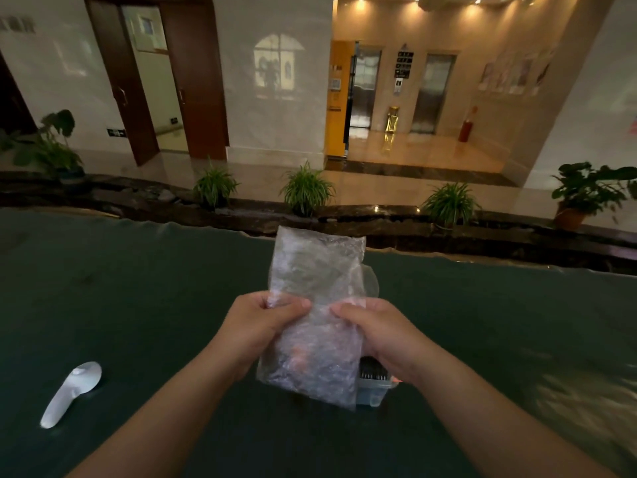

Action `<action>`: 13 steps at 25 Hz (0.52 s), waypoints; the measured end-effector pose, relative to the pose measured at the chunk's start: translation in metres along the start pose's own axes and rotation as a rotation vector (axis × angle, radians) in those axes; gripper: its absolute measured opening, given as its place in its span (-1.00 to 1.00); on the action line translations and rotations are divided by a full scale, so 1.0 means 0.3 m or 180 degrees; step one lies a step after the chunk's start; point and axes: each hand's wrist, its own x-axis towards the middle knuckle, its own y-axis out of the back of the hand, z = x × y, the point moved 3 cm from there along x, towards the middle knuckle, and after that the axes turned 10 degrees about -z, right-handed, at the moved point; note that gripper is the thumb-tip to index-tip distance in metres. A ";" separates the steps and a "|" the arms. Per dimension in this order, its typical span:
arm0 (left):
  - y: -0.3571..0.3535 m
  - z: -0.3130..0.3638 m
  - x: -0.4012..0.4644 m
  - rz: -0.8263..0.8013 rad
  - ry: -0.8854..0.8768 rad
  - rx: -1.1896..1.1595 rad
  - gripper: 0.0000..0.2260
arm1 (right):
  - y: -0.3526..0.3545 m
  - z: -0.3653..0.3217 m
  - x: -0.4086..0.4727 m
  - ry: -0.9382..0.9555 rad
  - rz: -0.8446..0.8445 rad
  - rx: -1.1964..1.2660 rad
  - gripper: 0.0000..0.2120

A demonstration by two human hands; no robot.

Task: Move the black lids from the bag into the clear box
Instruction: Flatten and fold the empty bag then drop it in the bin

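2 hands [262, 326] [375, 331] hold bag [315, 305], hiding clear box [374, 388]; controller [70, 391] left.

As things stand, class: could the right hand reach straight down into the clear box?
Probably not yet. The right hand is gripping the bag together with the left hand, and the bag hangs over most of the clear box.
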 end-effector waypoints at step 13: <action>0.073 0.024 -0.037 -0.1302 -0.0077 -0.0389 -0.74 | 0.045 -0.047 -0.055 0.0057 -0.0587 0.0852 -0.52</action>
